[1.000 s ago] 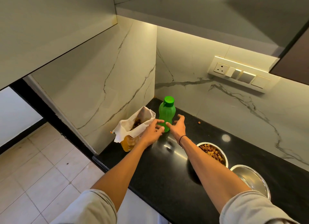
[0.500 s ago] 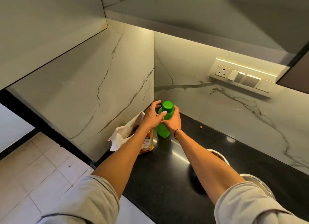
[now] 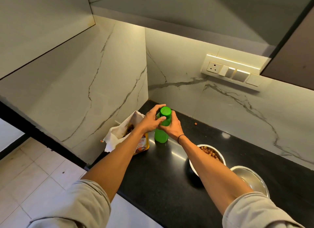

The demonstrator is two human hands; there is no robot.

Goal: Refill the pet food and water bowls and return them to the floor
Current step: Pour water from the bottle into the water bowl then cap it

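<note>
At frame centre, left hand fingers curled round the green plastic bottle cap; right hand gripped its body.

One view only, head-worn, wide-angle. It is looking forward and down from above the person's shoulders, both forearms running up from the bottom edge toward mid-frame. It is facing into an inside corner where two marble walls meet over the black desk. The desk is sitting close, within arm's reach. Cabinet undersides are filling the top, the tiled floor showing lower left. Straight edges are bowing near the borders.
</note>
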